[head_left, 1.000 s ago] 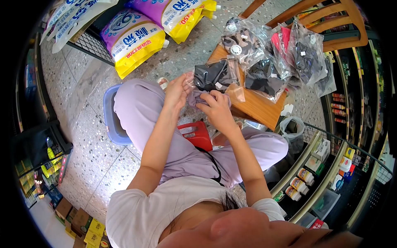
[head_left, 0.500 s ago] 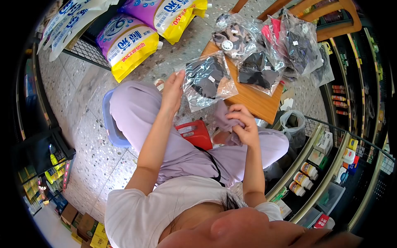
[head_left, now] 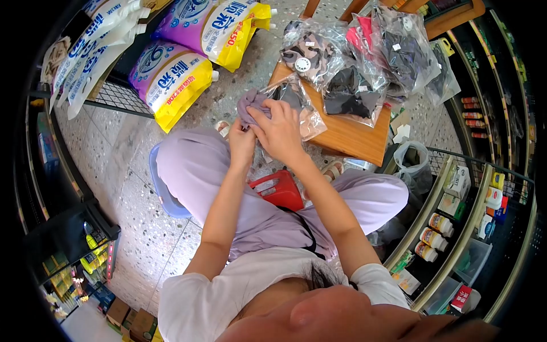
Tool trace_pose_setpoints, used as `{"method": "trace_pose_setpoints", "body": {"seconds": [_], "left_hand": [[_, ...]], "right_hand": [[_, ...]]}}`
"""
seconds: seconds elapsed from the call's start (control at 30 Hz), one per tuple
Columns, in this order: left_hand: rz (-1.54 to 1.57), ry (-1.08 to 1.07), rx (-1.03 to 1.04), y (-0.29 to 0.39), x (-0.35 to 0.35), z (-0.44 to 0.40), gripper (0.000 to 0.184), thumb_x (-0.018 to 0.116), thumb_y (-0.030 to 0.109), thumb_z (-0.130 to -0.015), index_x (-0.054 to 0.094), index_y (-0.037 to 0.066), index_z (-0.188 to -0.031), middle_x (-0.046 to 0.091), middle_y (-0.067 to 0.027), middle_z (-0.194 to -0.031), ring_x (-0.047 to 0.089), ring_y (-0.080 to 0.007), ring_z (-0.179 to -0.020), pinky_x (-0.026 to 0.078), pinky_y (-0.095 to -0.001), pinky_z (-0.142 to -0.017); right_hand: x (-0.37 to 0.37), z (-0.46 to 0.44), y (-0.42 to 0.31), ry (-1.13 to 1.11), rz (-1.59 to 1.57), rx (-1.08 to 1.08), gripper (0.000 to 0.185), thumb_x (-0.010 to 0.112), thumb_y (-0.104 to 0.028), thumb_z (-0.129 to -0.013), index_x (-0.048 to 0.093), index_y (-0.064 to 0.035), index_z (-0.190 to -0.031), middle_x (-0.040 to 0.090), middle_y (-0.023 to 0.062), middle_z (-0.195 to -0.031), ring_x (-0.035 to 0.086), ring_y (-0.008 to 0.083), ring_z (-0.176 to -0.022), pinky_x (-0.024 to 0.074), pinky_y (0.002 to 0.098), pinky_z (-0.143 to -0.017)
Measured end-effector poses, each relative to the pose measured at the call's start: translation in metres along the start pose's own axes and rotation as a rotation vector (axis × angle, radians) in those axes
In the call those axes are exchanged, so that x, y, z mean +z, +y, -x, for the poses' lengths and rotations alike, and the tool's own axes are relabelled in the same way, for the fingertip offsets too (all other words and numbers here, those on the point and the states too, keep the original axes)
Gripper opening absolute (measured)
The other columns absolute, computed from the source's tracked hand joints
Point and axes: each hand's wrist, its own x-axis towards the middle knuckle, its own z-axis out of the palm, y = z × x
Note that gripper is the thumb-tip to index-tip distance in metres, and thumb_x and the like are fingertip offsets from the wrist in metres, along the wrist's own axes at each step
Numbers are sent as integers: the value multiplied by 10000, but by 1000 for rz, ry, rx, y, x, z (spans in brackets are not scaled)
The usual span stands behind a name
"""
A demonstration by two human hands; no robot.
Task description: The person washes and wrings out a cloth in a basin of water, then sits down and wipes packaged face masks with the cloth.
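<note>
Seen from where I stand, a wooden chair [head_left: 354, 143] serves as work surface, its seat largely covered by clear pouches. On its far part rest a camouflage pouch [head_left: 310, 52], a dark pouch [head_left: 352, 94] and a heap of grey and pink pouches [head_left: 403, 54], partly overlapping. A near pouch [head_left: 293, 97] lies across the chair's left edge, part of it blocked from view by the right hand [head_left: 277, 126]. Left of the chair, well apart, stand detergent bags [head_left: 171, 80]. Nearer the person than the chair are a red can [head_left: 283, 191], between the legs, and a blue basin [head_left: 174, 199], partly hidden by a knee. Right of the chair, a plastic bag [head_left: 411, 161] hangs just beside a stocked shelf [head_left: 436, 211].

The purple cloth [head_left: 250, 106] is off the chair, just beyond its left edge. It lies under the bent fingers of the right hand, which grasp it from above. The left hand [head_left: 243, 145] is below it, fingertips running beneath its lower edge; whether they grip the cloth or a pouch corner I cannot tell.

The detergent bags bear large blue characters and red figures, "350" and "208". Small white labels on the pouches are too small to read.
</note>
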Motion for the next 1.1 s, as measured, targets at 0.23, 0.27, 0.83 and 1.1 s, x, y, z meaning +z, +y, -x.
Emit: {"method": "trace_pose_setpoints", "body": {"seconds": [0.23, 0.27, 0.83, 1.1], "left_hand": [[-82, 8, -11, 5, 3, -1, 132, 621, 21, -818, 614, 7, -949, 636, -18, -868, 540, -65, -736, 437, -220, -652], [-72, 21, -4, 8, 5, 0, 107, 633, 30, -821, 617, 11, -925, 633, -10, -848, 530, -57, -718, 428, -215, -634], [-66, 37, -50, 6, 4, 1, 162, 702, 87, -831, 613, 44, -959, 582, 36, -780, 513, -35, -644, 409, -189, -537], [-33, 30, -61, 5, 5, 2, 203, 686, 103, -841, 608, 20, -1010, 603, 12, -850, 530, -50, -683, 429, -202, -582]], "right_hand": [[4, -5, 13, 22, 112, 24, 344, 644, -142, -776, 651, -159, -1120, 551, 104, -1059, 503, 291, -975, 392, 408, -805], [5, -6, 14, 36, 114, 30, 341, 643, -139, -777, 652, -161, -1118, 551, 104, -1051, 505, 291, -968, 395, 409, -800], [2, -6, 37, 184, 356, 185, 353, 578, -101, -792, 627, -150, -1139, 542, 93, -1061, 504, 290, -956, 399, 401, -773], [-15, 14, 42, 102, 291, 112, 356, 587, -94, -796, 626, -152, -1145, 544, 96, -1058, 510, 300, -943, 415, 405, -791]]}}
